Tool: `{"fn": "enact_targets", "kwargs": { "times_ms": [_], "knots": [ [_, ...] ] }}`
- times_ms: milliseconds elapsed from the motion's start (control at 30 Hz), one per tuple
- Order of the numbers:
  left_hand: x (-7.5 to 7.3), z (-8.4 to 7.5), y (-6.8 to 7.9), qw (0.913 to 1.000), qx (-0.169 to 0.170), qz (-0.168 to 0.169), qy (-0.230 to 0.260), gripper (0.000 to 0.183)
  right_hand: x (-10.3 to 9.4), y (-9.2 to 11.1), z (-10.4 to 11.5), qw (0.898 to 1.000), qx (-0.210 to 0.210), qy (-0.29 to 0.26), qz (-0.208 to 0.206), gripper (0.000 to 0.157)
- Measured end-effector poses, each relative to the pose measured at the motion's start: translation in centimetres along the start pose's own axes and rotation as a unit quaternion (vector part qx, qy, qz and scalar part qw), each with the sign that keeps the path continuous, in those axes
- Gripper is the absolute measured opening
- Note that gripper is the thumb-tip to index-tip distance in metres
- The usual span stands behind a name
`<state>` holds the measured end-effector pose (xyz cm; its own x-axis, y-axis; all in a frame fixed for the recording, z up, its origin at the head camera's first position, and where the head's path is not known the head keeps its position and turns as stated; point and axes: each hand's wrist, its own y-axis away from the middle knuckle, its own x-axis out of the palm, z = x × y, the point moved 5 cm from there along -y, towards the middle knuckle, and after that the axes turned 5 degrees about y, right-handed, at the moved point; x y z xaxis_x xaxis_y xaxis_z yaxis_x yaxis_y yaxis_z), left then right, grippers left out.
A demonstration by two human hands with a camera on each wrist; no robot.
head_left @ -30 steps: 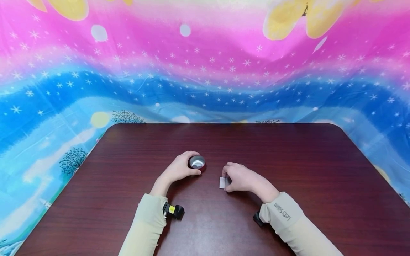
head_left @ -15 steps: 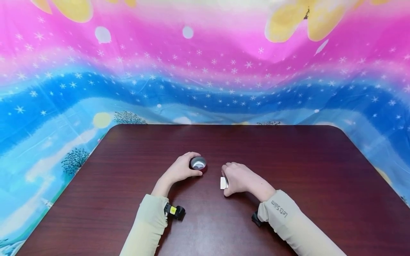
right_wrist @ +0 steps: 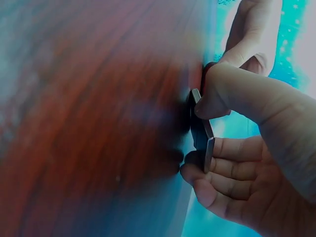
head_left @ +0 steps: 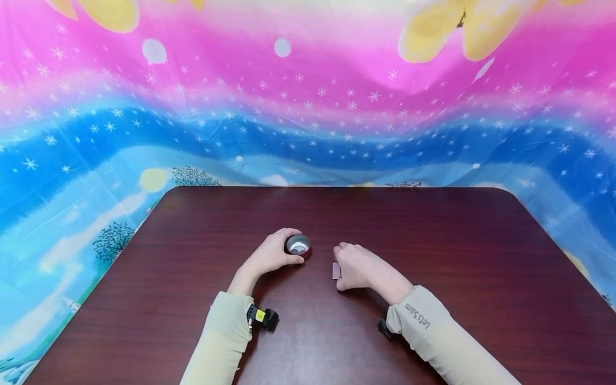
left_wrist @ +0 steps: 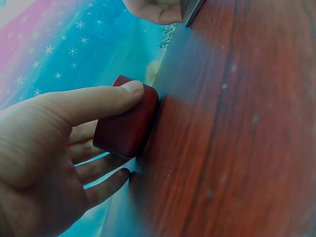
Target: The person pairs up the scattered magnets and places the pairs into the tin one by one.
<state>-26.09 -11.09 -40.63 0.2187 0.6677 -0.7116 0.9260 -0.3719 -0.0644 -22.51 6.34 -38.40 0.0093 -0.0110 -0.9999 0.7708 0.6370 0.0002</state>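
Note:
My left hand (head_left: 269,254) grips a small round dark red cup (head_left: 298,246) with a shiny metal inside, its mouth facing up. In the left wrist view the thumb lies along the near side of the cup (left_wrist: 131,123), with fingers on the far side. To the right, my right hand (head_left: 358,267) holds a small flat rectangular piece (head_left: 336,271) by its edges, low over the table. Seen from the right wrist, this thin piece (right_wrist: 209,148) has pale metallic edges and a bend along its length; its exact kind is unclear. Much of it is hidden by the fingers.
Both hands work near the middle of a dark reddish-brown wooden table (head_left: 433,224) with rounded far corners. Behind it hangs a pink and blue patterned cloth (head_left: 308,117). A black camera (head_left: 264,318) sits at the left wrist.
The flat piece has tilted in my right hand, its visible face going from pale and bright to narrower and pinkish. My left hand and the cup stay nearly in place.

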Motion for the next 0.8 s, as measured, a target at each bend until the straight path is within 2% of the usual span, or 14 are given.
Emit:
{"fn": "enact_targets", "kwargs": {
  "times_ms": [300,567,800],
  "knots": [
    [0.0,0.0,0.0,1.0,-0.002,0.0,0.001,0.058,-0.5,0.2,-0.4,1.0,-0.001,-0.019,-0.004,0.028],
    [-0.1,0.1,0.0,1.0,0.0,-0.004,0.005,0.057,-1.2,-0.7,-0.6,0.998,-0.009,-0.042,-0.051,0.028],
    [0.0,0.2,-0.1,0.9998,-0.007,-0.003,0.019,0.059,-1.7,-1.6,-0.6,0.996,0.004,-0.064,-0.059,0.029]
  ]
}}
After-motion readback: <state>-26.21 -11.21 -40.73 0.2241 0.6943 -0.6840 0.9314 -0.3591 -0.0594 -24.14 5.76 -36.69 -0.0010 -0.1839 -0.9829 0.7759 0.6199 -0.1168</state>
